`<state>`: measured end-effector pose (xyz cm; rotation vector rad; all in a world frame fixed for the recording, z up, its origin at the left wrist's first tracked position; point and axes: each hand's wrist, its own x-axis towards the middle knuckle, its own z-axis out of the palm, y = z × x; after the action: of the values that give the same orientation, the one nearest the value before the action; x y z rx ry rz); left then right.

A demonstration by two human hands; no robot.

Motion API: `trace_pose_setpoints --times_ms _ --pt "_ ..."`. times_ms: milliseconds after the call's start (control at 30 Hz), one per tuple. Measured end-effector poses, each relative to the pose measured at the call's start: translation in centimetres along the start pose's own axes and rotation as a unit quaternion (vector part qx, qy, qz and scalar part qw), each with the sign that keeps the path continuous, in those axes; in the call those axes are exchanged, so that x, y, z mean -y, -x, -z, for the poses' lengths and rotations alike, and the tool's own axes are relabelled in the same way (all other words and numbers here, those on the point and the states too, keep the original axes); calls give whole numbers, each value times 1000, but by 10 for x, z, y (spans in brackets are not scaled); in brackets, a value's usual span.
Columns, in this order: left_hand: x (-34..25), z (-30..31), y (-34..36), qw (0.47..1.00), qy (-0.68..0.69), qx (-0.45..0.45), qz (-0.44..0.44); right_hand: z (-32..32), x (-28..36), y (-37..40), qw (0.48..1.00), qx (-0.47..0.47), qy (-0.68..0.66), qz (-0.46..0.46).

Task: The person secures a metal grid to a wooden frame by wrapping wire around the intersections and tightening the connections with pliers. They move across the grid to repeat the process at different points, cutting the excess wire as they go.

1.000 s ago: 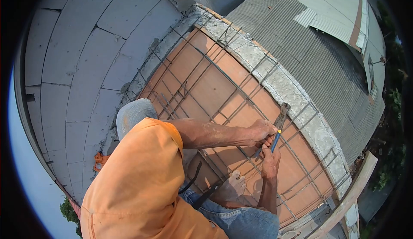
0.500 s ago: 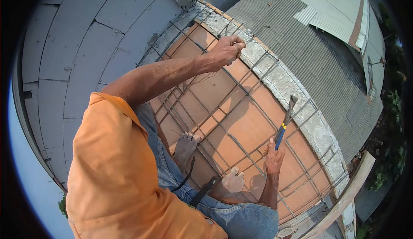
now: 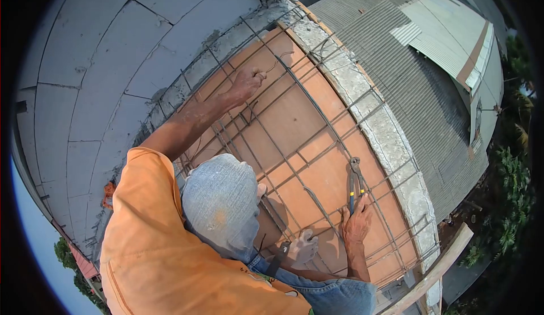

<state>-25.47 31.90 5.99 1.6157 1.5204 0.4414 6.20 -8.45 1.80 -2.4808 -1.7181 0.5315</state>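
Note:
My left hand (image 3: pixel 248 84) is closed in a pinch on a thin tie wire (image 3: pixel 279 59), whose bent end reaches out over the steel bars. My right hand (image 3: pixel 356 223) grips a pair of pincers (image 3: pixel 355 174) with blue and yellow handles. The handles are slightly spread and the head points away from me. Beneath both hands runs a grid of rebar (image 3: pixel 294 170), crossing above orange-brown panels (image 3: pixel 294 116). The pincers' jaws are over a panel, close to a long bar.
A rough concrete edge (image 3: pixel 391 139) borders the panels, with corrugated roofs (image 3: pixel 391 60) beyond. A grey block wall (image 3: pixel 102 71) stands on the left. A wooden plank (image 3: pixel 433 272) lies at lower right. My bent knee (image 3: pixel 224 201) and bare foot (image 3: pixel 303 248) are among the bars.
My left hand has moved down and left, away from the concrete edge, with the wire. My right hand and the pincers are lower, and the pincers' handles now show apart. My knee has risen.

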Motion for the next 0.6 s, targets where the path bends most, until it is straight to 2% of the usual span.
trace_pose_setpoints --times_ms 67,100,167,300,367,400,467,500,567,600 --pt "10 -10 4 989 123 -27 77 -2 2 -1 1000 16 10 -2" --pt "22 -14 0 988 126 -26 82 -2 2 -1 999 30 16 -3" --pt "37 -20 -9 993 68 -93 33 2 2 -2 999 38 17 4" --pt "43 -34 -24 997 60 -44 22 9 4 0 998 48 -6 27" --pt "44 -42 -40 980 188 -56 40 6 0 3 998 22 -27 46" --pt "41 -42 -48 980 185 -64 39 3 -2 8 997 -1 -47 60" --pt "21 -39 -62 947 301 -45 98 -4 -2 15 997 -12 -56 50" --pt "15 -36 -73 948 299 -50 94 -6 0 18 997 -15 -59 36" --pt "5 -28 -89 905 409 -20 120 -9 3 21 998 -8 -69 11" --pt "3 -30 -91 904 411 -26 119 -10 5 22 997 -8 -68 18"
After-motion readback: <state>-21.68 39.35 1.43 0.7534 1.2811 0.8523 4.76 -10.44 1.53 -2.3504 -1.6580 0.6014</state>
